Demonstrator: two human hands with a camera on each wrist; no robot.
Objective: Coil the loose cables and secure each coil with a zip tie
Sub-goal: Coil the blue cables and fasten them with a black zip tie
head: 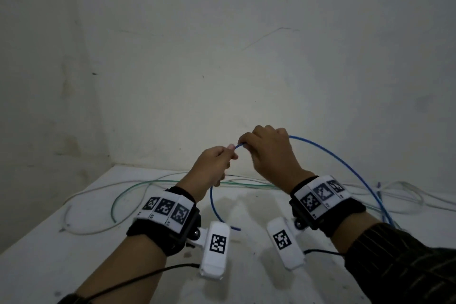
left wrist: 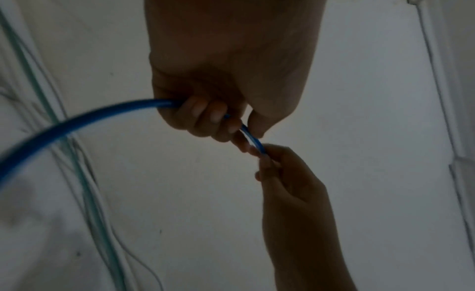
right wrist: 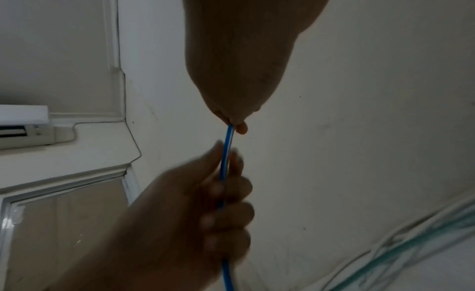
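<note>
Fingers (left wrist: 203, 112) of the left hand (head: 214, 163) curl round the thin blue round-sheathed cable (head: 345, 165), clenching it, while the right hand (head: 269, 153) pinches the same cable between thumb and fingertips just beside it; both are raised above the white tabletop (head: 74, 266) near the far wall. From the right hand the blue cable arches out to the right and falls to the table; from the left hand a short tail hangs down, its end near the left wrist camera. Behind the hands, a pale green cable (head: 128, 192) and a white cable (head: 81, 229) lie loose and uncoiled across the far part of the table. No zip tie can be seen.

Judged step: forming the first loop of the blue cable. To do it well, keep the left hand as the fixed anchor, let the right hand slide outward to draw an even length, then bring that length back to the anchor without twisting, so successive loops match in size.
</note>
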